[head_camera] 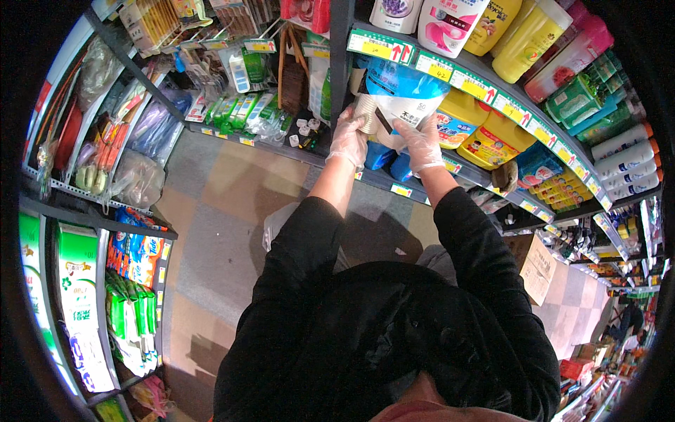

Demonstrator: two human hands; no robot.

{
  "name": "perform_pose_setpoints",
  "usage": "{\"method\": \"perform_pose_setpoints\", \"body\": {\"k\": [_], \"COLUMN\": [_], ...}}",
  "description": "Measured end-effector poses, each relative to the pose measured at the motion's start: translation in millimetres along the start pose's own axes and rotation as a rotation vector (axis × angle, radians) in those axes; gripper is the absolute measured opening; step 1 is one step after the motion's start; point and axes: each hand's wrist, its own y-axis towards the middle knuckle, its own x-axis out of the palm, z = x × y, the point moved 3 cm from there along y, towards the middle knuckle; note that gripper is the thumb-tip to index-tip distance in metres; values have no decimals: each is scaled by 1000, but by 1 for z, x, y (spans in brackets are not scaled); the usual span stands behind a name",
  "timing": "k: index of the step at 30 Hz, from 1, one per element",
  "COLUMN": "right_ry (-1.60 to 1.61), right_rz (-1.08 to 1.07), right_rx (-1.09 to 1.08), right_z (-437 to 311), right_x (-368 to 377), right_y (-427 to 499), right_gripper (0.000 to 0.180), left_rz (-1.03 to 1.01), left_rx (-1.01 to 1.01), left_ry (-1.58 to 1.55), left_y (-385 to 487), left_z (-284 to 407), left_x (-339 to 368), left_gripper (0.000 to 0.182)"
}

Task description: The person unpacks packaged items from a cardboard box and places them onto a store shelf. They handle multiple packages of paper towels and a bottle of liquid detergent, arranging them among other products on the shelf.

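In the head view both my hands wear thin clear plastic gloves and reach into a shelf bay at the top middle. Between them is a blue and white plastic bag of paper cups (405,97). My left hand (349,138) grips the bag's left side, where a stack of white cups shows through the clear film. My right hand (420,138) holds its lower right part, thumb on the front. Beside the bag on the right stand yellow detergent bottles (490,140). Blue containers (378,155) are partly hidden below the bag.
A shelf edge with price tags (474,87) runs above my hands, with shampoo bottles (453,24) over it. Hanging goods and green packs (237,112) fill the shelf to the left. Another shelf holds detergent bags (134,253). A cardboard box (535,269) stands on the right.
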Motion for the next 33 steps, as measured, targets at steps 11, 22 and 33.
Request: {"method": "perform_pose_setpoints", "body": {"k": [11, 22, 33], "right_ry": [-59, -188, -708], "right_rz": [29, 51, 131], "right_rx": [-49, -87, -15], "right_z": [20, 35, 57], "right_x": [4, 5, -15], "right_y": [13, 33, 52], "right_gripper": [85, 63, 75], "left_rz": [130, 230, 230], "left_rx": [-48, -137, -172], "left_ry": [5, 275, 599], "left_y": [14, 3, 1], "left_z": [-19, -6, -9], "left_x": [-15, -12, -3], "left_gripper": [50, 43, 50]}}
